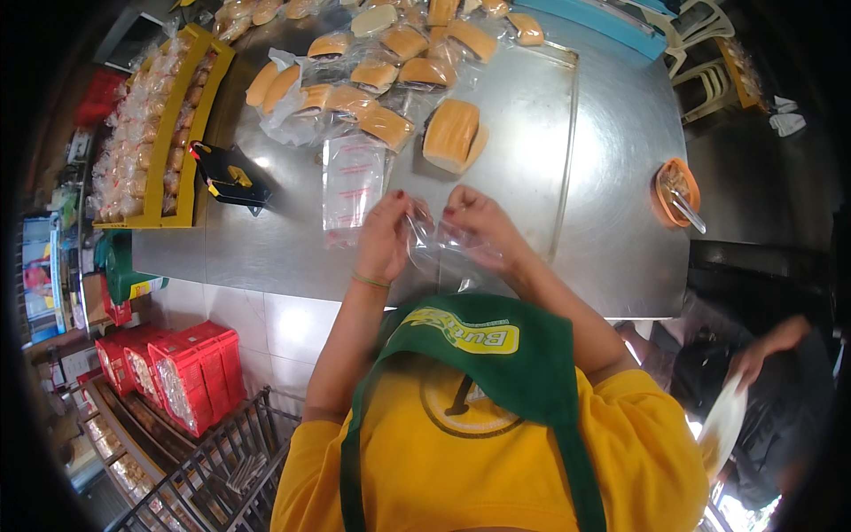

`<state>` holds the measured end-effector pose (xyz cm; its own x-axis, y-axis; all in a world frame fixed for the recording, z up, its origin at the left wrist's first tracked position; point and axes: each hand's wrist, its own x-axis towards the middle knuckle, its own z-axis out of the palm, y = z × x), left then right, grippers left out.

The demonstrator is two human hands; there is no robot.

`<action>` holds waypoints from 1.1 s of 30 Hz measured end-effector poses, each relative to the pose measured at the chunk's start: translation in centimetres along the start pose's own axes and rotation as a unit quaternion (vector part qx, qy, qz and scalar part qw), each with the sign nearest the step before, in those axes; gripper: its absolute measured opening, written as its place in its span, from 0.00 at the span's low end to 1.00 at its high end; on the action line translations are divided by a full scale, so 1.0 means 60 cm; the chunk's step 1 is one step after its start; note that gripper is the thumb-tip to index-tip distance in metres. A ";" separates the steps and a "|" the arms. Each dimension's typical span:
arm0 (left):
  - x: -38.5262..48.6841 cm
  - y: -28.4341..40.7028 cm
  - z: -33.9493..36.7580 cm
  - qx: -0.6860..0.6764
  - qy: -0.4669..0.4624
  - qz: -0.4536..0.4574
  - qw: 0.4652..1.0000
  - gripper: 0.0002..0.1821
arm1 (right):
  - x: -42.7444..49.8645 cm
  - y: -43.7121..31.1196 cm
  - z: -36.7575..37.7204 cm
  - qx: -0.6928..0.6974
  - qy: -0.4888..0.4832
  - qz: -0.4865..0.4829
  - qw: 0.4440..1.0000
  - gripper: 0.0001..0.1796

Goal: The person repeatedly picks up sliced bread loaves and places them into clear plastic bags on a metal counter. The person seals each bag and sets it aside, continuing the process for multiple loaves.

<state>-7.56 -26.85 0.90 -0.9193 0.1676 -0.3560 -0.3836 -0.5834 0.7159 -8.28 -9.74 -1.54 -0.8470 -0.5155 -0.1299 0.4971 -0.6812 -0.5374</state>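
Note:
Between my hands, a clear plastic bag (420, 241) is gripped by its edges above the front of the steel table (512, 193). My left hand (385, 233) pinches one side of it, and my right hand (484, 226) pinches the other. A stack of flat clear bags with red print (354, 179) lies just left of my left hand. Beyond my hands sits an unwrapped filled bread loaf (452, 135), with a second piece of bread against its right side. Farther back, several filled loaves in clear plastic (425, 73) are piled together.
At the left stand yellow crates (153, 193) of bagged buns and a black-and-yellow tape dispenser (233, 176). An orange bowl with a spoon (677, 189) rests near the right edge. Red crates (193, 372) are below left. Another person (758, 392) holds a white plate at lower right.

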 end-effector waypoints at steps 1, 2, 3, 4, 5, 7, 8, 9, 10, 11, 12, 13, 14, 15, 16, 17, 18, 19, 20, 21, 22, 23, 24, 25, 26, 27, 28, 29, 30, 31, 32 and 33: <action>0.007 0.015 0.016 -0.025 0.017 0.022 0.999 0.12 | 0.000 0.001 0.001 -0.063 0.007 0.031 0.997 0.05; 0.019 0.025 -0.005 -0.023 -0.045 -0.009 0.999 0.12 | 0.003 -0.002 0.000 -0.126 0.014 0.062 0.990 0.06; 0.031 0.023 -0.020 -0.057 -0.118 -0.034 0.991 0.11 | 0.007 -0.015 -0.001 -0.120 0.020 0.051 0.991 0.06; 0.043 0.021 -0.035 -0.089 -0.191 -0.058 0.976 0.09 | 0.013 -0.034 -0.001 -0.112 0.025 0.040 0.993 0.07; 0.052 0.019 -0.045 -0.121 -0.262 -0.081 0.954 0.08 | 0.020 -0.054 -0.003 -0.104 0.031 0.028 0.994 0.07; 0.071 0.033 -0.030 -0.059 -0.211 -0.042 0.975 0.04 | 0.045 -0.092 -0.014 -0.084 0.075 -0.019 0.993 0.06; 0.082 0.041 -0.018 -0.027 -0.185 -0.023 0.982 0.02 | 0.052 -0.107 -0.021 -0.078 0.089 -0.013 0.993 0.05; 0.099 0.050 -0.004 0.020 -0.158 0.002 0.987 0.03 | 0.059 -0.115 -0.028 -0.071 0.104 -0.006 0.992 0.05; 0.123 0.058 0.011 0.065 -0.131 0.026 0.989 0.05 | 0.070 -0.111 -0.042 -0.112 0.125 -0.013 0.986 0.04; 0.150 0.063 0.024 0.111 -0.104 0.049 0.987 0.07 | 0.082 -0.110 -0.050 -0.163 0.168 -0.028 0.972 0.05; 0.178 0.062 0.039 0.213 -0.053 0.064 0.973 0.07 | 0.095 -0.105 -0.052 -0.214 0.210 -0.039 0.953 0.05; 0.208 0.058 0.050 0.313 -0.007 0.078 0.946 0.07 | 0.109 -0.104 -0.055 -0.265 0.252 -0.051 0.930 0.06; 0.238 0.052 0.053 0.485 0.039 0.133 0.864 0.08 | 0.132 -0.095 -0.081 -0.346 0.312 -0.074 0.882 0.06; 0.268 0.045 0.053 0.634 0.083 0.186 0.746 0.09 | 0.146 -0.089 -0.095 -0.361 0.334 -0.102 0.865 0.05; 0.299 0.035 0.045 0.668 0.084 0.183 0.716 0.10 | 0.158 -0.083 -0.104 -0.375 0.356 -0.132 0.846 0.05; 0.328 0.022 0.031 0.702 0.087 0.179 0.684 0.12 | 0.170 -0.078 -0.114 -0.388 0.376 -0.159 0.826 0.05; 0.351 0.012 0.017 0.735 0.091 0.174 0.649 0.14 | 0.184 -0.075 -0.126 -0.387 0.393 -0.152 0.820 0.07; 0.368 0.007 0.005 0.767 0.076 0.143 0.621 0.14 | 0.185 -0.080 -0.110 -0.366 0.400 -0.142 0.828 0.07; 0.382 0.004 -0.009 0.797 0.061 0.111 0.591 0.15 | 0.185 -0.087 -0.092 -0.345 0.406 -0.133 0.835 0.07; 0.393 0.002 -0.012 0.823 0.039 0.082 0.560 0.16 | 0.185 -0.093 -0.081 -0.324 0.418 -0.128 0.839 0.07; 0.390 0.001 0.007 0.815 0.048 0.094 0.570 0.16 | 0.189 -0.094 -0.094 -0.341 0.435 -0.102 0.827 0.09; 0.377 0.003 0.020 0.806 0.055 0.106 0.579 0.17 | 0.191 -0.088 -0.101 -0.340 0.437 -0.097 0.827 0.08; 0.362 0.007 0.010 0.774 0.069 0.154 0.611 0.16 | 0.189 -0.084 -0.098 -0.339 0.436 -0.090 0.829 0.08; 0.348 0.005 0.003 0.736 0.077 0.200 0.642 0.15 | 0.180 -0.071 -0.098 -0.410 0.428 -0.190 0.783 0.06; 0.317 0.002 0.023 0.679 0.100 0.253 0.682 0.13 | 0.166 -0.058 -0.095 -0.476 0.416 -0.284 0.721 0.05; 0.274 0.009 0.047 0.617 0.124 0.302 0.716 0.13 | 0.150 -0.068 -0.073 -0.397 0.402 -0.276 0.778 0.04; 0.239 0.016 0.067 0.608 0.132 0.290 0.727 0.11 | 0.132 -0.078 -0.051 -0.313 0.382 -0.269 0.827 0.03; 0.207 0.017 0.079 0.599 0.140 0.278 0.737 0.10 | 0.119 -0.074 -0.047 -0.309 0.371 -0.276 0.831 0.03; 0.173 0.011 0.081 0.560 0.124 0.275 0.772 0.09 | 0.107 -0.067 -0.042 -0.305 0.357 -0.281 0.837 0.03; 0.141 0.006 0.082 0.518 0.112 0.272 0.803 0.08 | 0.094 -0.061 -0.036 -0.302 0.339 -0.285 0.845 0.02; 0.114 -0.004 0.076 0.478 0.126 0.261 0.829 0.08 | 0.076 -0.058 -0.026 -0.298 0.327 -0.270 0.856 0.02; 0.088 -0.019 0.062 0.437 0.140 0.249 0.853 0.07 | 0.054 -0.056 -0.014 -0.293 0.314 -0.254 0.867 0.02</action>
<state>-12.31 -22.35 0.41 -0.9772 -0.1961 0.0813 0.0170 0.3093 0.9508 -12.87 -8.69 -0.87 -0.9555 0.2833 -0.0821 0.0055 -0.2613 -0.9652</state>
